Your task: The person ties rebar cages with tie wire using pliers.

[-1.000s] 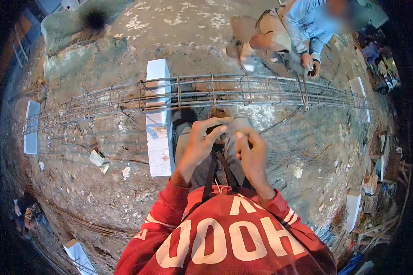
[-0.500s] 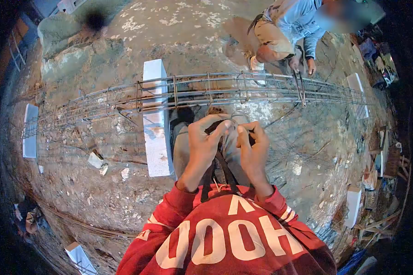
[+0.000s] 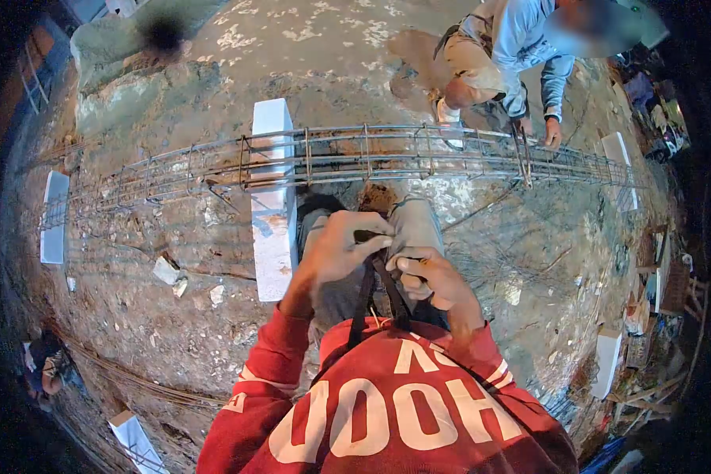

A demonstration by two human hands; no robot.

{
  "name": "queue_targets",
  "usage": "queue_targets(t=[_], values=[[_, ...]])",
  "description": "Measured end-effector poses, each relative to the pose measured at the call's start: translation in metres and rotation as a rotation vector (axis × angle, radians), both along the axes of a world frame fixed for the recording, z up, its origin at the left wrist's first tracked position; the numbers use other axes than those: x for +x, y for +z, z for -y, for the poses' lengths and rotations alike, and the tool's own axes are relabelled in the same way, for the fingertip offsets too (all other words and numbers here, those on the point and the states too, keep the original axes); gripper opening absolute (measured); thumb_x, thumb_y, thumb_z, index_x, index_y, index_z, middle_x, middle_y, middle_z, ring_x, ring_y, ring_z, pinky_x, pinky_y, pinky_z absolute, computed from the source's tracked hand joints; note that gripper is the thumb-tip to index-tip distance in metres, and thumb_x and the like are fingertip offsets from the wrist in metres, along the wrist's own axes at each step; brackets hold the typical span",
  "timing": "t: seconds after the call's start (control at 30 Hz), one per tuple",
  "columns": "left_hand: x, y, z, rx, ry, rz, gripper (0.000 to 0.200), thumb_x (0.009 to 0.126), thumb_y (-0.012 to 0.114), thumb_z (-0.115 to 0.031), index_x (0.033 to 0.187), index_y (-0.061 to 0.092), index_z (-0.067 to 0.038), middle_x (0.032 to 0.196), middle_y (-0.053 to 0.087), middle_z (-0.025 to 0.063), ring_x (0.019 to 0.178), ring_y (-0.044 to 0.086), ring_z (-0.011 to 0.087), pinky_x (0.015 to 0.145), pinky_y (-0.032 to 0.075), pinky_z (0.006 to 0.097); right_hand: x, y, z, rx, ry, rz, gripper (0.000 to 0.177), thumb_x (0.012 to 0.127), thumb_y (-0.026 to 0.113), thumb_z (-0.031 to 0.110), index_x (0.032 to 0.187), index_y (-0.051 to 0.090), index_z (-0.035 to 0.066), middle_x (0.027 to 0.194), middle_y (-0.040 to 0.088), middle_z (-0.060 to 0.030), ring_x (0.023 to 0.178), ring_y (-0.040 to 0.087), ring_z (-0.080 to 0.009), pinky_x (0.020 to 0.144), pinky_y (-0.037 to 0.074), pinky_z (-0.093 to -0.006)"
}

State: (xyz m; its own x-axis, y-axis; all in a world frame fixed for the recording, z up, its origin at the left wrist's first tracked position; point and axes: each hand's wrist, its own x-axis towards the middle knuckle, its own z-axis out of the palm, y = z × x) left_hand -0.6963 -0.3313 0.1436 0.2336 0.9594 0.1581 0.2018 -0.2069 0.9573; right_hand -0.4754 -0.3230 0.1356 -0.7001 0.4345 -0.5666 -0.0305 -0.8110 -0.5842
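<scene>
My left hand [image 3: 344, 249] is raised in front of my body, thumb and fingertips pressed together in a pinch. Just right of it and slightly lower, my right hand [image 3: 438, 280] has its fingers curled in, thumb against them. Whatever lies between the fingertips of either hand is too small to make out. Dark straps [image 3: 362, 304] run down from near the hands to my red hoodie [image 3: 395, 411]. Ahead of both hands, apart from them, a long rebar cage [image 3: 336, 162] stretches across the view over a white block [image 3: 273, 261].
A co-worker [image 3: 482, 71] crouches at the cage's right part, hands at a dark tool [image 3: 523, 154]. More white blocks [image 3: 54, 217] stand left and right. Broken stones [image 3: 166, 270] and long rods [image 3: 134, 379] lie on rough ground. Wood scraps [image 3: 648, 395] are piled at right.
My hands, close together at the fingertips before, have drawn apart; the right one is lower and nearer my body. The co-worker's hand has shifted slightly right along the cage.
</scene>
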Motion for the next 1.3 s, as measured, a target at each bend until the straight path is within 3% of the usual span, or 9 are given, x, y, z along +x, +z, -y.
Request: queue_targets(t=[0.13,0.2,0.53,0.87,0.93,1.07,1.2,1.27,1.3], values=[[-0.009,-0.016,-0.003,-0.075,0.053,0.009,0.014,0.081,0.065,-0.011,0.089,0.067,0.001,0.081,0.068,0.0139,0.073,0.065,0.0212,0.067,0.049,0.0311,-0.020,0.009,0.004,0.543,-0.024,0.278,0.017,0.090,0.061,0.016,0.103,0.066,0.007,0.064,0.054,0.0005,0.053,0.045,-0.0039,0.044,0.031,-0.0196],[-0.006,-0.030,-0.007,-0.031,0.114,-0.042,0.014,0.079,0.065,-0.010,0.088,0.067,0.000,0.080,0.068,0.0130,0.073,0.066,0.0215,0.067,0.050,0.0317,-0.028,-0.015,0.000,1.195,-0.162,0.427,0.016,0.089,0.062,0.014,0.100,0.069,0.005,0.070,0.057,0.0010,0.059,0.047,-0.0047,0.049,0.036,-0.0218],[-0.004,-0.082,-0.029,0.137,0.227,-0.171,0.013,0.078,0.065,-0.005,0.089,0.068,0.001,0.080,0.069,0.0128,0.074,0.068,0.0225,0.068,0.051,0.0307,-0.011,-0.026,-0.015,0.205,-0.245,0.187,0.021,0.091,0.059,0.014,0.108,0.067,0.004,0.060,0.045,0.0063,0.046,0.031,-0.0017,0.039,0.022,-0.0200],[0.030,-0.061,-0.021,-0.075,0.392,0.147,0.022,0.088,0.059,-0.011,0.103,0.067,0.003,0.092,0.070,0.0113,0.080,0.066,0.0153,0.073,0.051,0.0262,-0.035,-0.030,-0.022,-0.016,-0.336,-0.083,0.018,0.092,0.058,0.014,0.108,0.065,0.006,0.062,0.036,0.0097,0.045,0.030,-0.0022,0.040,0.022,-0.0194],[0.026,-0.055,-0.020,-0.584,0.338,0.890,0.022,0.091,0.056,-0.012,0.103,0.065,0.003,0.087,0.067,0.0091,0.077,0.062,0.0145,0.072,0.050,0.0261,-0.024,-0.026,-0.029,-0.017,-0.276,-0.100,0.018,0.092,0.059,0.014,0.107,0.064,0.006,0.062,0.037,0.0094,0.045,0.030,-0.0022,0.040,0.022,-0.0194],[0.004,-0.063,-0.023,-0.725,0.065,1.078,0.019,0.091,0.059,-0.016,0.098,0.061,0.002,0.080,0.060,0.0054,0.070,0.054,0.0118,0.066,0.044,0.0244,-0.017,-0.013,-0.030,0.129,-0.179,-0.042,0.019,0.090,0.062,0.016,0.104,0.064,0.004,0.062,0.039,0.0085,0.047,0.030,-0.0025,0.041,0.022,-0.0192],[0.003,-0.075,-0.022,-0.612,-0.176,1.102,0.016,0.089,0.063,-0.016,0.095,0.061,-0.002,0.085,0.059,0.0025,0.079,0.054,0.0146,0.072,0.044,0.0276,-0.007,-0.024,-0.031,0.146,-0.237,-0.195,0.018,0.089,0.064,0.017,0.101,0.063,0.003,0.064,0.041,0.0077,0.047,0.031,-0.0024,0.042,0.023,-0.0190],[0.017,-0.063,-0.017,-0.584,0.049,1.041,0.013,0.087,0.064,-0.014,0.089,0.062,-0.001,0.082,0.060,0.0029,0.078,0.056,0.0159,0.073,0.045,0.0283,-0.007,-0.024,-0.030,-0.051,-0.317,-0.123,0.018,0.090,0.061,0.019,0.101,0.061,0.005,0.063,0.039,0.0072,0.046,0.029,-0.0031,0.042,0.023,-0.0192],[0.017,-0.054,-0.018,-0.326,0.211,0.627,0.010,0.084,0.064,-0.010,0.086,0.062,0.000,0.080,0.061,0.0047,0.076,0.057,0.0161,0.072,0.045,0.0281,-0.009,-0.028,-0.025,-0.048,-0.319,-0.124,0.018,0.090,0.061,0.019,0.101,0.061,0.005,0.063,0.039,0.0072,0.046,0.029,-0.0031,0.042,0.023,-0.0192]])
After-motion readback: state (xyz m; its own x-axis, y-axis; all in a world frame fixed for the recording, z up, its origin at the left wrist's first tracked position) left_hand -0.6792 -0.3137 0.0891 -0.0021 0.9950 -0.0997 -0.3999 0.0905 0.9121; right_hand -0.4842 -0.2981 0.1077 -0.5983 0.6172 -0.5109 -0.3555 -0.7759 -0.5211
